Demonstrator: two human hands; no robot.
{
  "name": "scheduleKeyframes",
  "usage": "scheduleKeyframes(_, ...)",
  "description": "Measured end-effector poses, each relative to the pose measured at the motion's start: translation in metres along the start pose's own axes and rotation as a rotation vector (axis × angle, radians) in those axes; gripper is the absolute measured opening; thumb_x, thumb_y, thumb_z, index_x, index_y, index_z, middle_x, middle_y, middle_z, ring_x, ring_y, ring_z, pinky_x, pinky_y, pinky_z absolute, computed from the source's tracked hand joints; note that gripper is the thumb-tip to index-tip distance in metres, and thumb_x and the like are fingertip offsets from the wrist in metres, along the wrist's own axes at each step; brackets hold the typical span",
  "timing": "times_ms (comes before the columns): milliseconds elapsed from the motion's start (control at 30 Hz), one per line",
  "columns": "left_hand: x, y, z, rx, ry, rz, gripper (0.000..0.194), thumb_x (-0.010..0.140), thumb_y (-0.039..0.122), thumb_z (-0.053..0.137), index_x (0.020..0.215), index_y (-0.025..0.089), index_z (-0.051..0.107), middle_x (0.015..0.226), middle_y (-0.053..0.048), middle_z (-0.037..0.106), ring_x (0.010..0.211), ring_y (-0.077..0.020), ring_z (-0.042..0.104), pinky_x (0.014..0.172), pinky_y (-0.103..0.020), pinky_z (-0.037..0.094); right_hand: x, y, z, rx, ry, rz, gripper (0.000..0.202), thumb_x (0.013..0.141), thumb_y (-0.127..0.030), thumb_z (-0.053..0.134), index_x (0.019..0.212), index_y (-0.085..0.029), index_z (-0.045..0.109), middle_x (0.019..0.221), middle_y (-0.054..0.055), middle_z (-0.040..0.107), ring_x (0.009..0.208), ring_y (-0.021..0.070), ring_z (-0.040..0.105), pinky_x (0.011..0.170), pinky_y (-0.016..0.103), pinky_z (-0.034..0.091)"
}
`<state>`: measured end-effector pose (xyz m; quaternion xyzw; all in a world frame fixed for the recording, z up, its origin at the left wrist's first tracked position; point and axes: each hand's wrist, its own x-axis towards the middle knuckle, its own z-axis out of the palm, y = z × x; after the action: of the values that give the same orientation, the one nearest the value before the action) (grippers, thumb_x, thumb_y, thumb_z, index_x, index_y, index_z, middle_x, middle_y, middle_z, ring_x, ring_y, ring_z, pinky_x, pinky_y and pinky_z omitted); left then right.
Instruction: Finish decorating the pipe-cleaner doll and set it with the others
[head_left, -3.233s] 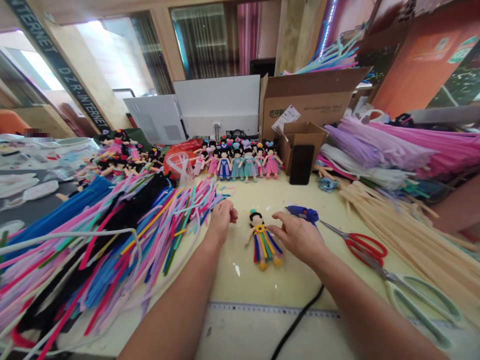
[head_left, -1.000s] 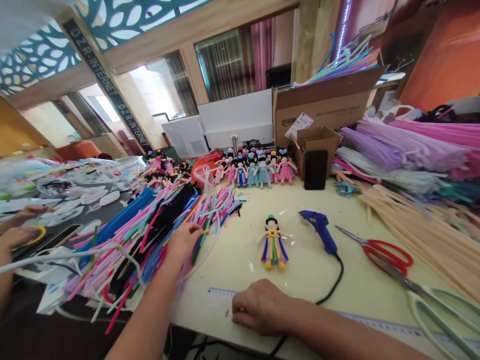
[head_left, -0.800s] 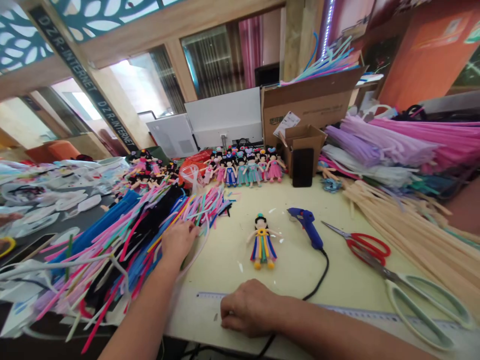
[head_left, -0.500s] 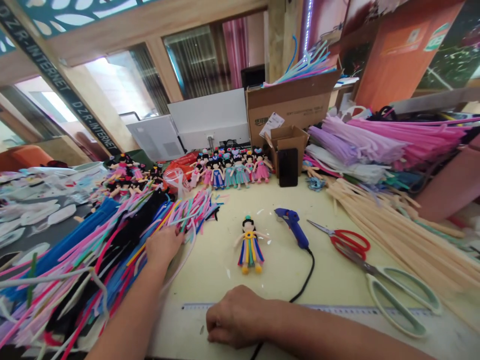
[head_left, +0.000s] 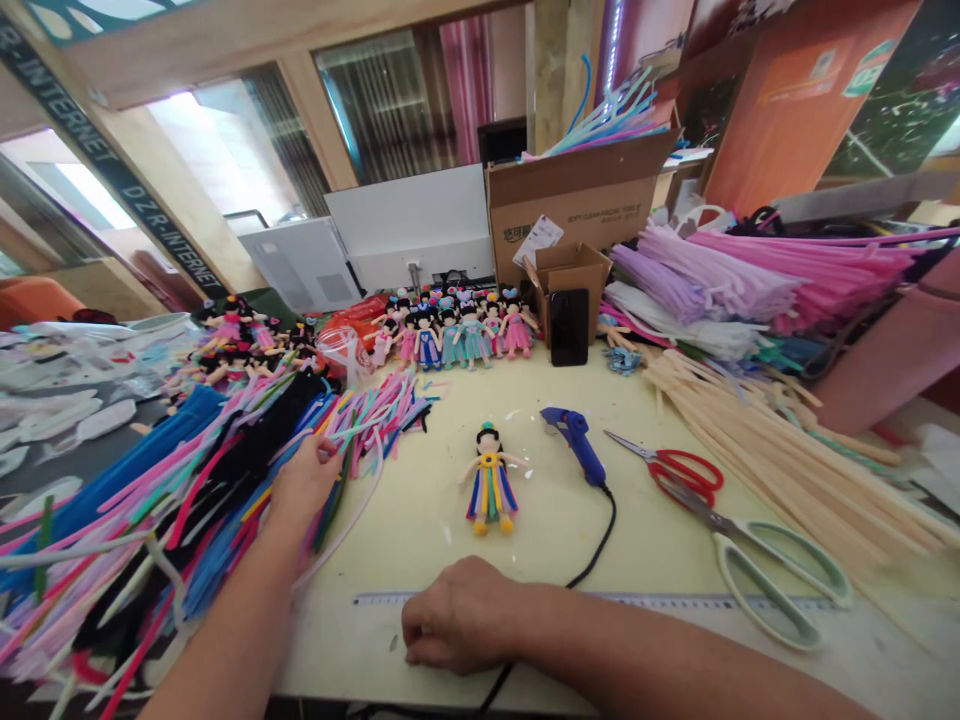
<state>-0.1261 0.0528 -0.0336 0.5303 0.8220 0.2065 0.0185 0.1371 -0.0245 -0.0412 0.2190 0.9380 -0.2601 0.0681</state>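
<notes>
My left hand [head_left: 306, 480] is at the pile of coloured fuzzy stems [head_left: 247, 500] on the left, its fingers bent together among them; what they pinch is too small to make out. My right hand [head_left: 457, 615] rests curled on the table near the front edge, over the ruler [head_left: 652, 600], and whether anything is inside it is hidden. A small doll [head_left: 491, 485] with a striped skirt lies beyond my right hand. To the doll's right lies a blue glue gun [head_left: 579, 448], its black cord passing under my right forearm.
Red-handled scissors [head_left: 686, 475] and green-handled scissors [head_left: 780, 570] lie at the right, beside beige stems [head_left: 772, 440]. Finished dolls [head_left: 450, 335] stand at the back, near a black phone [head_left: 569, 327] and cardboard boxes [head_left: 585, 200]. Pink and purple bundles [head_left: 810, 270] are at the back right.
My left hand has drawn back slightly to the left within the stems, and dark green and blue stems show beside it. The whole view has shifted slightly. My right hand stays curled on the table.
</notes>
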Motion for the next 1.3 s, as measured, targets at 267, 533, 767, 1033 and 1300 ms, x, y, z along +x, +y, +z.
scheduleKeyframes(267, -0.006, -0.007, 0.001, -0.11, 0.026, -0.048, 0.016, 0.069, 0.033, 0.057, 0.073, 0.025, 0.045, 0.069, -0.001, 0.064, 0.07, -0.0218, 0.064, 0.063, -0.029, 0.045, -0.002, -0.001, -0.003, -0.001, -0.008, -0.003, 0.027, 0.089, -0.04, 0.051, 0.107, -0.028, 0.067, 0.103, 0.003, 0.074, 0.092, 0.0204, 0.068, 0.066, 0.027, 0.046)
scheduleKeyframes(533, -0.009, -0.011, 0.002, -0.19, -0.015, -0.035, 0.015, 0.068, 0.032, 0.056, 0.077, 0.023, 0.048, 0.066, 0.001, 0.062, 0.066, -0.0206, 0.062, 0.063, -0.03, 0.045, -0.002, 0.001, 0.001, 0.006, 0.021, -0.019, 0.027, 0.089, -0.04, 0.051, 0.107, -0.027, 0.067, 0.104, 0.003, 0.074, 0.093, 0.0211, 0.068, 0.066, 0.028, 0.046)
scheduleKeyframes(767, -0.016, -0.009, -0.002, -0.234, -0.009, -0.037, 0.014, 0.071, 0.035, 0.054, 0.077, 0.023, 0.049, 0.07, -0.001, 0.066, 0.068, -0.0196, 0.064, 0.064, -0.029, 0.045, -0.002, 0.0, 0.001, 0.0, 0.036, -0.023, 0.026, 0.09, -0.038, 0.051, 0.105, -0.027, 0.068, 0.103, 0.003, 0.074, 0.094, 0.0199, 0.068, 0.067, 0.027, 0.045)
scheduleKeyframes(1033, -0.018, -0.014, -0.002, -0.234, 0.014, -0.04, 0.014, 0.069, 0.032, 0.056, 0.078, 0.022, 0.053, 0.07, 0.0, 0.064, 0.067, -0.0192, 0.063, 0.065, -0.03, 0.046, -0.002, -0.001, 0.0, 0.01, 0.024, -0.008, 0.025, 0.089, -0.037, 0.053, 0.104, -0.026, 0.068, 0.103, 0.004, 0.074, 0.094, 0.0208, 0.068, 0.066, 0.027, 0.044)
scheduleKeyframes(1300, -0.016, -0.013, -0.003, -0.197, -0.013, -0.025, 0.015, 0.067, 0.027, 0.059, 0.08, 0.02, 0.055, 0.069, 0.002, 0.062, 0.067, -0.0171, 0.062, 0.063, -0.025, 0.047, -0.002, -0.001, -0.003, 0.008, -0.006, -0.001, 0.027, 0.09, -0.038, 0.051, 0.108, -0.027, 0.067, 0.108, 0.003, 0.073, 0.097, 0.0209, 0.067, 0.064, 0.027, 0.044)
